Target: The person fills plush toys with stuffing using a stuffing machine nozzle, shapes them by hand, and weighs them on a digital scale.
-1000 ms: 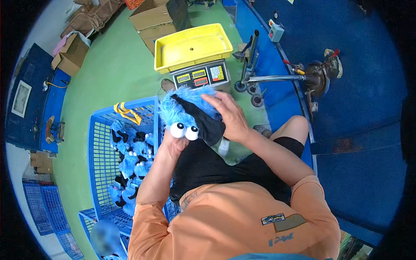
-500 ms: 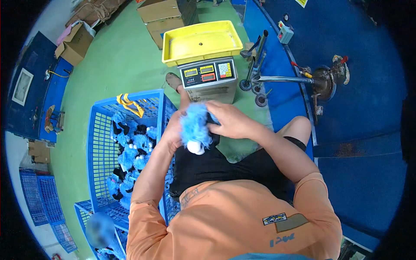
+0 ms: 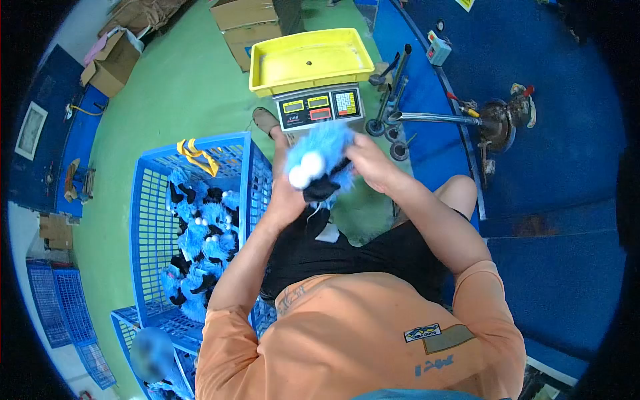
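A furry blue plush toy with white ball eyes and black parts is held up above my lap. My left hand grips it from the left side, its fingers partly hidden behind the toy. On the opposite side, my right hand is closed on the toy's edge. A white tag hangs beneath it on a thread. Beside my left arm, several similar blue plush toys lie heaped in a blue plastic basket.
Ahead stands a digital scale carrying a yellow tray. A metal pipe sticks out from the blue machine on my right. A yellow strap hangs on the basket rim. Cardboard boxes stand farther off.
The plush toy has been turned and raised slightly, so both white eyes, the black parts and the hanging tag now show. Both hands have shifted with it.
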`<act>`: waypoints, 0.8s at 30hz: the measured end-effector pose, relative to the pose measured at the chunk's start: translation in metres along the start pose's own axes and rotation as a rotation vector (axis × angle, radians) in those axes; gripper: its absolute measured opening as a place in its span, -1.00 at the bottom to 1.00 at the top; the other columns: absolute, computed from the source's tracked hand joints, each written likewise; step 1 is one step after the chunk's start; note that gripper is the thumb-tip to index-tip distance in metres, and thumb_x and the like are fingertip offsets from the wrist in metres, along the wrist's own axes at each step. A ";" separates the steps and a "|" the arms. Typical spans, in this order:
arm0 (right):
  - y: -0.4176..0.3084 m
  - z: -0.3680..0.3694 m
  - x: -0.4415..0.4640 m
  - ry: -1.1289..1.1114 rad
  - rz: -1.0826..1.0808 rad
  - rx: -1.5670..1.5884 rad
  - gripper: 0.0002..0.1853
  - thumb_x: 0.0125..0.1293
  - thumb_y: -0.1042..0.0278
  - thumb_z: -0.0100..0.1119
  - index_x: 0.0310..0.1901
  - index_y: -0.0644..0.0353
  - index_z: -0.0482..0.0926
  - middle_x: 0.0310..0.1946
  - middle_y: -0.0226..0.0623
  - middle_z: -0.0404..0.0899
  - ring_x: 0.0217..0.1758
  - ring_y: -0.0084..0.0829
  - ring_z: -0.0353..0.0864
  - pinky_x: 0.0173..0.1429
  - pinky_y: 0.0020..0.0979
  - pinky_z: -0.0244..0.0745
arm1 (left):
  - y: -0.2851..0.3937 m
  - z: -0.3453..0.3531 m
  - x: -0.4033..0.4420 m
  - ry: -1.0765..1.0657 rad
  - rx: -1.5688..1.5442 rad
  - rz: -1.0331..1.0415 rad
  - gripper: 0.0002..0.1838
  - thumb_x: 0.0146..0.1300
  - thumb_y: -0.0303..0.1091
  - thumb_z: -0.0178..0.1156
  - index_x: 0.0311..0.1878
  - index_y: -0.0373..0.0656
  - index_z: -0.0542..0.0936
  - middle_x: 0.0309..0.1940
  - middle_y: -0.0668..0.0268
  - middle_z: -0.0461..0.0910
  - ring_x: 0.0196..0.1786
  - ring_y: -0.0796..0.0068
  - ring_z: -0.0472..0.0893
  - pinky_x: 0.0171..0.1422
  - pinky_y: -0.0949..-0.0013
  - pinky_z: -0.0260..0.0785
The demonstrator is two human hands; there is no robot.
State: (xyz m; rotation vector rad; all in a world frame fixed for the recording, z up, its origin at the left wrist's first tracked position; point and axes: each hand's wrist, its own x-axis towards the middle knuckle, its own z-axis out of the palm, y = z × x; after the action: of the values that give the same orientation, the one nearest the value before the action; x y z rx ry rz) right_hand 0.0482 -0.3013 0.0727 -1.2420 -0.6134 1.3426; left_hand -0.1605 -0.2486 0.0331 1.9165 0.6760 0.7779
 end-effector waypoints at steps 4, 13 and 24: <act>0.007 -0.019 0.008 -0.246 -0.417 -0.712 -0.68 0.23 0.57 0.06 0.02 0.33 0.59 -0.11 -0.20 0.70 -0.09 -0.34 0.61 0.05 -0.34 0.52 | 0.009 -0.017 0.038 -0.124 0.141 -0.011 -0.35 0.28 -0.43 0.28 0.43 -0.25 0.34 0.27 0.10 0.51 0.11 0.19 0.58 0.30 0.25 0.40; -0.019 -0.019 -0.007 -0.220 -0.256 -0.935 -0.69 0.16 0.60 0.02 -0.04 0.33 0.57 -0.21 -0.17 0.69 -0.20 -0.33 0.60 -0.07 -0.28 0.51 | 0.008 -0.040 0.056 -0.082 -0.469 -0.354 -0.49 0.20 -0.46 0.34 0.23 -0.32 0.51 0.01 0.22 0.68 -0.06 0.28 0.64 0.16 0.29 0.49; -0.041 -0.005 0.020 -0.071 -0.687 -1.009 -0.73 0.28 0.40 0.21 -0.01 0.26 0.60 -0.21 -0.13 0.71 -0.30 -0.11 0.63 -0.15 -0.22 0.52 | 0.012 -0.008 0.038 0.084 -0.009 -0.010 -0.47 0.40 -0.27 0.29 0.36 -0.24 0.44 0.12 0.15 0.65 0.10 0.30 0.66 0.24 0.30 0.50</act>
State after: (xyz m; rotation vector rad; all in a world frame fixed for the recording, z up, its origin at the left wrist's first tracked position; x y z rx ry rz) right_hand 0.0720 -0.2760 0.1018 -1.5231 -1.7129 0.4527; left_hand -0.1407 -0.2215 0.0555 1.8796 0.7311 0.8577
